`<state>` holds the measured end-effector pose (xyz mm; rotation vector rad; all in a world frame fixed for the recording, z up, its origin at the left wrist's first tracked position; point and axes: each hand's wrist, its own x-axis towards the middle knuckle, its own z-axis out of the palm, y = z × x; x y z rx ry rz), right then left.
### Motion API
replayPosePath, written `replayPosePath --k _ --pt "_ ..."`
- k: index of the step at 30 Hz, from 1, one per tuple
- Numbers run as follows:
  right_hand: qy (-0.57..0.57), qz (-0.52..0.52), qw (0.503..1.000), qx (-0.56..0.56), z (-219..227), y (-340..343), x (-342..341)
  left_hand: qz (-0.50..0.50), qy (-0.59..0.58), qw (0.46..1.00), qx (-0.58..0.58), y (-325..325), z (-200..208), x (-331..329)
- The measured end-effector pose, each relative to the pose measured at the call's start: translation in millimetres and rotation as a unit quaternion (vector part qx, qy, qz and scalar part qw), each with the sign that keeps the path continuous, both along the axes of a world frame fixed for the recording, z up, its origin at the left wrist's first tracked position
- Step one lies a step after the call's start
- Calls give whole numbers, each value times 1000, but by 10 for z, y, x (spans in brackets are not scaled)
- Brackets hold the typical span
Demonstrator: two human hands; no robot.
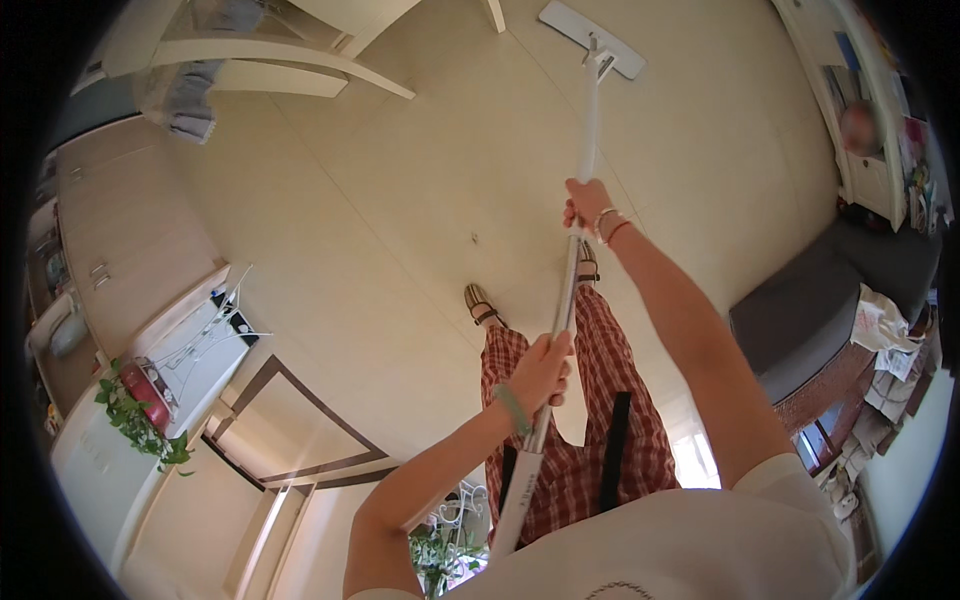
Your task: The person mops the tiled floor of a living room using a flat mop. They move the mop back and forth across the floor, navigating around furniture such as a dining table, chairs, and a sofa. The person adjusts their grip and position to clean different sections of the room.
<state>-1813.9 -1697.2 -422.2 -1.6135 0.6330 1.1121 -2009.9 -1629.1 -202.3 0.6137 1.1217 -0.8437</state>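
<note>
A flat mop (590, 120) with a white and silver pole runs from my waist out over the floor. Its white rectangular head (570, 25) lies flat on the beige tiles at the far end. My left hand (541, 370) is wrapped round the silver lower part of the pole near my thighs, a green bangle on that wrist. Farther along, my right hand (588, 208) grips the pole where the white section meets the silver one; bracelets circle that wrist. Both sets of fingers are closed on the pole.
Pale wooden table or chair legs (290, 75) stand at the far left. A white cabinet (870, 180) and a dark grey sofa (800, 300) line the right. To the left are a beige cupboard (130, 200) and a potted trailing plant (145, 415). My sandalled feet (484, 305) stand on the tiles.
</note>
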Motion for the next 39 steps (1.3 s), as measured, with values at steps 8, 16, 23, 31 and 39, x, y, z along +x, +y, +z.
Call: replayPosePath --k 8,16,23,31,39 --pt "1 3 1000 -19 758 692 -3027 -74 146 985 51 451 728 -2567" --pt "242 32 969 27 1550 817 -4851 -30 322 946 -3 670 1902 -3734" --pt "35 85 996 0 1166 1041 -3458 -145 179 971 -67 1184 1162 -2964" --pt "-51 -85 994 -45 278 799 -564 -22 -78 986 -143 1082 -123 -317" --pt "-65 51 989 -121 101 188 -439 3 -43 989 -140 355 -734 -33"
